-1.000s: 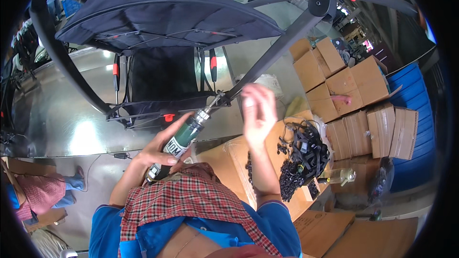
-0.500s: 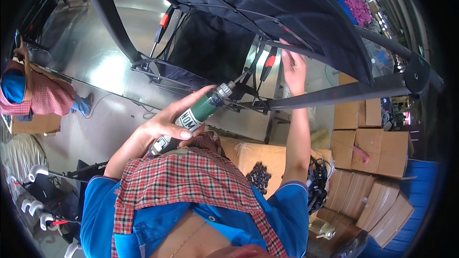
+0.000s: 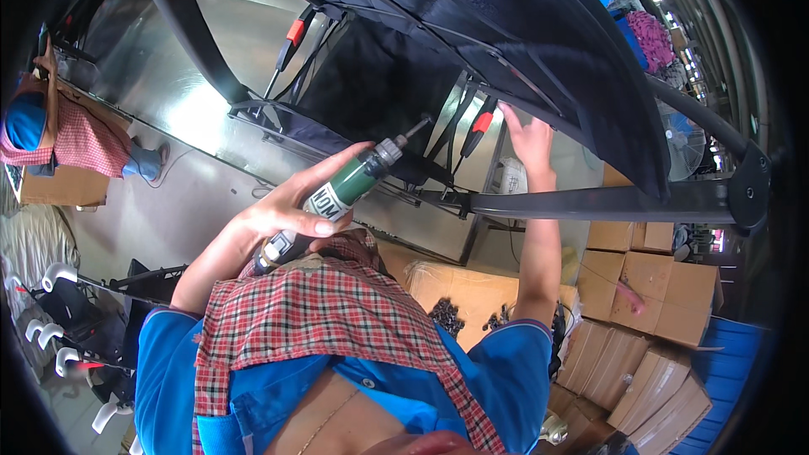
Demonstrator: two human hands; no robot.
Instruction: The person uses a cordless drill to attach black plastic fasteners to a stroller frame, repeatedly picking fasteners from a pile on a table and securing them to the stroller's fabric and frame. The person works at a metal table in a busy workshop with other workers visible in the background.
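Observation:
In my left hand [image 3: 291, 212] is a green and silver power screwdriver [image 3: 344, 184], my fingers wrapped round its body. Its bit points up and right, in front of the dark fabric below a black tubular frame [image 3: 607, 202], apart from any screw I can make out. My right hand [image 3: 531, 147] is raised at the lower edge of a black fabric panel [image 3: 522, 42], its thumb spread from the fingers. Some fingertips are hidden by that edge. Beside it is a strut with a red clip [image 3: 482, 122]; another red clip [image 3: 295, 31] sits farther left.
A shiny metal table [image 3: 126, 42] lies under the frame. Small black parts [image 3: 447, 316] rest on a cardboard box [image 3: 480, 286] in front of me. Cardboard boxes [image 3: 649, 286] are stacked at right. A co-worker in a checked apron [image 3: 93, 139] stands at left.
The screwdriver's bit has moved away from the frame joint, and more of it shows. My right hand has shifted slightly right and down, its thumb now apart from the fingers.

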